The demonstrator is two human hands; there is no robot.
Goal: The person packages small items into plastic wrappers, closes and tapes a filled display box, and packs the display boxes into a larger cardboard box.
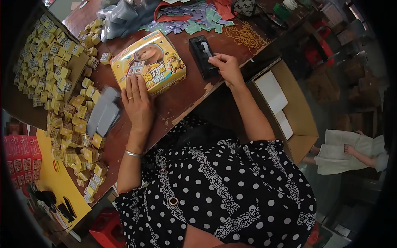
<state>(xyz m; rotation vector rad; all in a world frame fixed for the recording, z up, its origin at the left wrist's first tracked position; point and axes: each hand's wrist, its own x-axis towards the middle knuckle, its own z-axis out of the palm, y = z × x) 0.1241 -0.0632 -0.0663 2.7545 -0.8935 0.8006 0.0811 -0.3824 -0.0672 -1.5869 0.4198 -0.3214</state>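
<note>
A yellow printed cardboard box (171, 74) with an animal picture on its lid lies closed on the brown table. My left hand (138, 99) rests on its near left side, fingers stretched out flat over the lid. To the right of the box stands a black tape dispenser (201, 62) with a roll of clear tape (204, 48) in it. My right hand (228, 68) is at the dispenser, thumb and forefinger pinched together at the tape's end. The tape strip itself is hard to make out.
Many small yellow boxes (74, 111) spill from a large carton at left. Clear plastic pieces (105, 111) lie beside them. Green and purple packets (194, 20) and rubber bands (248, 36) are at the back. An open carton (297, 111) stands at right; another person (351, 152) is beyond.
</note>
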